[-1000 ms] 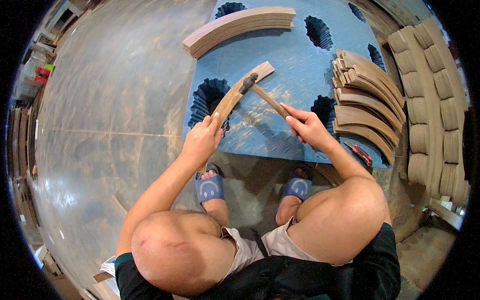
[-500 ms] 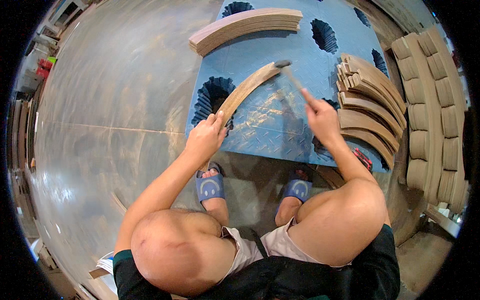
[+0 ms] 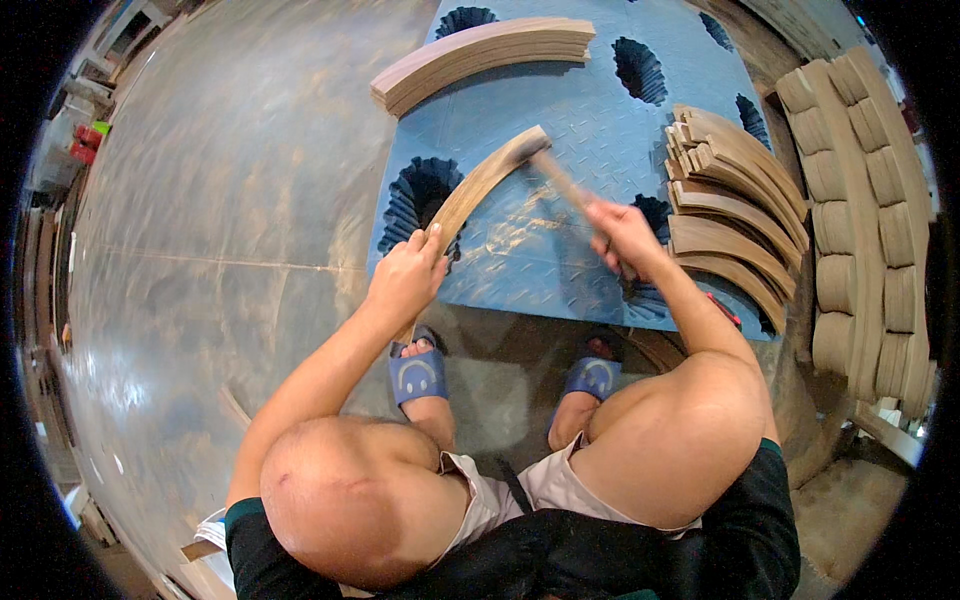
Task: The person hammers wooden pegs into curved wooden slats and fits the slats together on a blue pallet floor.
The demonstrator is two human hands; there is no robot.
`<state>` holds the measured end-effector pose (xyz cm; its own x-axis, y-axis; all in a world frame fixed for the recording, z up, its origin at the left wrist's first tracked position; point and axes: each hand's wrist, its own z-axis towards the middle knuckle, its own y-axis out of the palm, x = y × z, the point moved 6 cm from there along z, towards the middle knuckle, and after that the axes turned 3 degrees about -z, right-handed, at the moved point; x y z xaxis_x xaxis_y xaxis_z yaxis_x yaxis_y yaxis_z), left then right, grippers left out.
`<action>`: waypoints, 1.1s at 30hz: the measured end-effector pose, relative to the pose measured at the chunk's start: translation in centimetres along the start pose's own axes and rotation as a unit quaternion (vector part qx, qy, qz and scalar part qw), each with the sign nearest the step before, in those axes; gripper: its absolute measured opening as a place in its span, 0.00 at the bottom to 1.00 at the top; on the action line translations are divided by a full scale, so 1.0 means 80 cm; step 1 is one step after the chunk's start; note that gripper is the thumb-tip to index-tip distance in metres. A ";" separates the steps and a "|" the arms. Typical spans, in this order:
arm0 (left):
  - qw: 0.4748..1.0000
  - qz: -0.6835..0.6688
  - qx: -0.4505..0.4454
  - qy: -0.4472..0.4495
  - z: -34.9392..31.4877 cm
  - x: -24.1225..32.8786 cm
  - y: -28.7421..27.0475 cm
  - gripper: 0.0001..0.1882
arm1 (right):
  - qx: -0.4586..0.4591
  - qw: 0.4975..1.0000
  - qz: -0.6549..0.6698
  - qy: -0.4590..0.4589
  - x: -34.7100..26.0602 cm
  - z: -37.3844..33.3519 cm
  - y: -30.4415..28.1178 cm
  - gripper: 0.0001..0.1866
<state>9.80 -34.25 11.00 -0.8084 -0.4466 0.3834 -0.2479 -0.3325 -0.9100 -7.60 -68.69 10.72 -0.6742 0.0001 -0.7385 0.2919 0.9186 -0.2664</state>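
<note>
My left hand (image 3: 408, 270) is closed round the near end of a curved wooden strip (image 3: 482, 184), which slants up and to the right over a blue pallet (image 3: 500, 270). In my right hand (image 3: 628, 238) is the wooden handle of a hammer (image 3: 562, 180). Its dark head, smeared by motion, is at the strip's upper face, close to the far end; whether it touches cannot be told. Beneath the strip's near half is a ribbed dark hole (image 3: 408, 205) in the pallet.
Stacked curved strips (image 3: 490, 58) lie at the pallet's far edge. More curved pieces (image 3: 735, 205) are piled on its right side. Tall rows of bundled curved wood (image 3: 835, 230) stand farther right. My feet in blue slippers (image 3: 418, 376) are at the near edge, on a grey floor (image 3: 220, 190).
The hammer head has shifted left and nearer along the strip from its far tip. My right hand has tilted with it. My left hand keeps its hold.
</note>
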 end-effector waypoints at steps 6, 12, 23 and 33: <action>1.000 0.001 0.000 0.006 0.000 -0.003 0.002 0.31 | -0.100 0.991 0.013 -0.086 -0.009 -0.028 0.029 0.30; 1.000 0.001 -0.002 0.001 0.001 -0.001 0.000 0.31 | 0.055 0.984 0.147 -0.080 -0.006 -0.010 -0.010 0.31; 1.000 -0.001 0.002 0.007 0.002 -0.001 0.005 0.31 | -0.023 0.890 -0.155 -0.427 -0.045 -0.050 0.078 0.27; 1.000 0.004 0.003 0.010 -0.001 -0.002 0.000 0.33 | 0.150 0.789 -0.485 -0.345 -0.077 -0.090 0.062 0.25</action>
<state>9.87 -34.08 10.89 -0.8209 -0.4323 0.3732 -0.2386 -0.3340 -0.9118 -6.88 -61.32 18.45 -0.1798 -0.9563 -0.2306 0.0819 0.2190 -0.9723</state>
